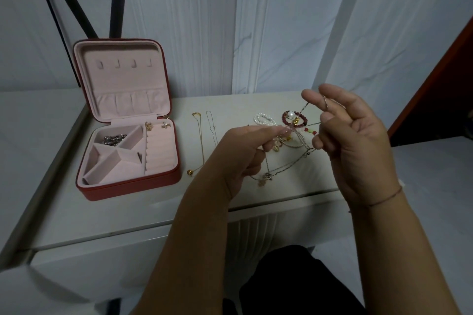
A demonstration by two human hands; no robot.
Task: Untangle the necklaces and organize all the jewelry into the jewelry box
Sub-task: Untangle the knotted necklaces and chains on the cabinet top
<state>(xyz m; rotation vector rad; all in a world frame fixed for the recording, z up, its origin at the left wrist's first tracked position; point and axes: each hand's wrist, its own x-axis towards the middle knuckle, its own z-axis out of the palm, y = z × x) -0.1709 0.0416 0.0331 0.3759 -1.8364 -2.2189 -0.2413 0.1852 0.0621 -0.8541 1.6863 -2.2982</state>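
Both my forearms reach over the near edge of the white table (128, 212), hands raised a little above it. My left hand (245, 151) has thumb and forefinger pressed tight together, pinching a thin tangled chain (294, 161), with the other fingers curled under. My right hand (358, 140) is half closed, the same chain hooked over a bent finger and the remaining fingers loosely curled. From both grips the chain hangs slack down to a heap on the table, where a pearl bracelet (263, 120) and a red bead bracelet (294, 117) lie touching. Left of the heap, a gold necklace (201, 143) and a silver necklace (211, 125) lie straight, side by side. Farther left stands the jewelry box (128, 186), lid upright, with earrings (156, 125) inside.
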